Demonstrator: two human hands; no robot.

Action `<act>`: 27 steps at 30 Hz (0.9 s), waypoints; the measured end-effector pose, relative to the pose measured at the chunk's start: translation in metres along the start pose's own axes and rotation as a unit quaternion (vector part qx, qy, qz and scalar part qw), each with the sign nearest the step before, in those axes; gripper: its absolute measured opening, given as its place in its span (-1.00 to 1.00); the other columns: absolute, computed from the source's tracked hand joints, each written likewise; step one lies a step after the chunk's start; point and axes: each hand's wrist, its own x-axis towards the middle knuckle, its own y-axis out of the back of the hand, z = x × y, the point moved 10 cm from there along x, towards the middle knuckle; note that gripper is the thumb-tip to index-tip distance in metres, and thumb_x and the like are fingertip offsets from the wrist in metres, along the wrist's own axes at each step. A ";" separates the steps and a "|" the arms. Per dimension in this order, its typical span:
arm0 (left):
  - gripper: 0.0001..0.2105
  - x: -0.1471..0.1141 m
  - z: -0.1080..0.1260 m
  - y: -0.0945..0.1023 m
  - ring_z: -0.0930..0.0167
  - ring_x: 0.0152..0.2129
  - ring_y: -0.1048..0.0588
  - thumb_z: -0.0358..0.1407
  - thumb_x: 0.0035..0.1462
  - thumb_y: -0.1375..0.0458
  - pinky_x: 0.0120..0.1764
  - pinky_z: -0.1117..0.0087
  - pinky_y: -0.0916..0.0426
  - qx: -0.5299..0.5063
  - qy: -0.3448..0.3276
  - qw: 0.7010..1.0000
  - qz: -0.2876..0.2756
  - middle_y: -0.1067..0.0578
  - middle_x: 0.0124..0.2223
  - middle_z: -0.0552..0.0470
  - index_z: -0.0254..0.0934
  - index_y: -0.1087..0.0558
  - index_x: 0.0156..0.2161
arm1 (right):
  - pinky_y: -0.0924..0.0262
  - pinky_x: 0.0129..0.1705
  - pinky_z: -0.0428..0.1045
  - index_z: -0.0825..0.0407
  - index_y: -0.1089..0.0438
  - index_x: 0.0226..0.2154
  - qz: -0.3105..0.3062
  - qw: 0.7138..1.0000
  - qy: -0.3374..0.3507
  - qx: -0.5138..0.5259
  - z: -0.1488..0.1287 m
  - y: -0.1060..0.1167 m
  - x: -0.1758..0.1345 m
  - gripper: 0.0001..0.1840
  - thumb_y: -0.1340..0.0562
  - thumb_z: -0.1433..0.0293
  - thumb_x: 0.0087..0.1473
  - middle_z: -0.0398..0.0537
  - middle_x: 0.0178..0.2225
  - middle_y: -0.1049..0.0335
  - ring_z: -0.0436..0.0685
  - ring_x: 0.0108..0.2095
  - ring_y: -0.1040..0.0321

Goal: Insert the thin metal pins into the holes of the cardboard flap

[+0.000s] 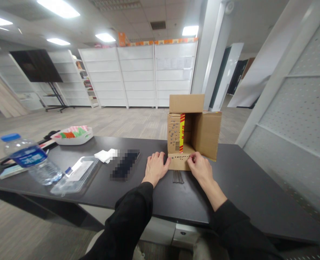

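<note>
Nearest on the desk (238, 187), slim metal fasteners (178, 176) lie side by side at the front edge of the cardboard flap (179, 165), probably stiff and slick, best taken mid-shank. Beyond them, the left hand (156, 168) rests loosely spread at the flap's left, while the right hand (201, 166) bunches its fingertips at its right, whether pinching anything unclear. Behind stands the open box (196, 131), likely light, best steadied by its sides.

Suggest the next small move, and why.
Probably steady the box flap with the left hand: it rests by the flap's left edge, while the right hand pinches at the right end, and a push there could shift it. Anything in that pinch is hidden.
</note>
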 end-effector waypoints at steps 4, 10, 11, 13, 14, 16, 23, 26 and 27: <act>-0.60 0.000 -0.001 -0.001 0.24 -0.09 -0.41 -0.03 0.30 0.13 0.00 0.23 -0.19 -0.001 0.002 1.000 0.002 -0.48 -0.09 -0.12 -0.25 -0.40 -0.07 | -0.04 -0.38 -0.06 0.00 -0.42 -0.20 -0.001 1.000 -0.003 -0.001 -0.001 0.001 0.000 -0.79 -0.12 0.32 0.16 -0.02 -0.37 -0.48 0.16 -0.31 -0.40; -0.59 0.001 -0.002 -0.004 0.24 -0.08 -0.41 -0.02 0.30 0.14 0.01 0.22 -0.18 -0.006 -0.002 1.000 0.003 -0.47 -0.09 -0.12 -0.24 -0.40 -0.05 | -0.05 -0.38 -0.06 0.01 -0.43 -0.22 0.000 1.000 -0.005 0.000 -0.003 0.004 0.000 -0.79 -0.12 0.34 0.15 -0.02 -0.37 -0.49 0.17 -0.30 -0.41; -0.59 0.001 -0.002 -0.004 0.24 -0.08 -0.41 -0.02 0.30 0.14 0.01 0.22 -0.18 -0.007 -0.002 1.000 0.003 -0.47 -0.09 -0.12 -0.24 -0.39 -0.04 | -0.06 -0.38 -0.06 0.01 -0.43 -0.22 -0.002 1.000 -0.007 0.000 -0.003 0.003 0.000 -0.79 -0.12 0.33 0.15 -0.02 -0.38 -0.49 0.17 -0.30 -0.41; -0.59 0.001 -0.002 -0.003 0.24 -0.09 -0.41 -0.02 0.30 0.13 0.00 0.22 -0.19 -0.006 -0.001 1.000 0.004 -0.47 -0.09 -0.12 -0.24 -0.39 -0.05 | -0.06 -0.37 -0.06 0.01 -0.43 -0.23 -0.003 1.000 -0.006 -0.002 -0.003 0.003 0.000 -0.79 -0.12 0.33 0.16 -0.02 -0.38 -0.49 0.17 -0.30 -0.41; -0.59 0.000 -0.002 -0.003 0.24 -0.09 -0.41 -0.02 0.30 0.14 0.00 0.22 -0.19 -0.006 0.000 1.000 0.003 -0.47 -0.09 -0.12 -0.24 -0.39 -0.05 | -0.06 -0.37 -0.06 0.01 -0.44 -0.23 -0.002 1.000 -0.004 -0.004 -0.003 0.003 0.000 -0.79 -0.12 0.33 0.16 -0.02 -0.38 -0.49 0.17 -0.30 -0.42; -0.60 0.000 -0.001 -0.002 0.24 -0.08 -0.41 -0.02 0.30 0.13 0.00 0.22 -0.19 -0.004 0.002 1.000 -0.002 -0.47 -0.09 -0.13 -0.24 -0.40 -0.06 | -0.05 -0.38 -0.06 0.02 -0.44 -0.24 0.001 1.000 -0.001 -0.008 -0.002 0.003 0.001 -0.79 -0.12 0.33 0.16 -0.02 -0.38 -0.49 0.18 -0.30 -0.42; -0.61 -0.001 0.000 0.000 0.23 -0.09 -0.41 -0.03 0.30 0.13 -0.01 0.22 -0.20 -0.001 0.002 1.000 -0.003 -0.48 -0.11 -0.12 -0.24 -0.40 -0.08 | -0.05 -0.38 -0.05 0.00 -0.44 -0.24 0.003 1.000 -0.003 -0.009 -0.002 0.003 0.001 -0.79 -0.12 0.31 0.15 -0.03 -0.38 -0.50 0.19 -0.29 -0.43; -0.61 -0.001 0.000 0.000 0.24 -0.09 -0.41 -0.03 0.30 0.13 0.00 0.22 -0.20 -0.002 0.002 1.000 -0.001 -0.48 -0.12 -0.12 -0.24 -0.40 -0.08 | -0.06 -0.37 -0.05 0.01 -0.44 -0.23 0.003 1.000 -0.007 -0.008 -0.002 0.004 0.001 -0.78 -0.13 0.31 0.15 -0.02 -0.37 -0.50 0.19 -0.28 -0.43; -0.61 0.000 0.000 0.000 0.24 -0.09 -0.41 -0.03 0.30 0.13 0.00 0.22 -0.20 -0.001 0.003 1.000 -0.002 -0.48 -0.11 -0.12 -0.24 -0.40 -0.08 | -0.06 -0.36 -0.05 0.01 -0.44 -0.22 0.003 1.000 -0.008 -0.008 -0.002 0.005 0.001 -0.78 -0.13 0.31 0.15 -0.03 -0.37 -0.50 0.19 -0.28 -0.43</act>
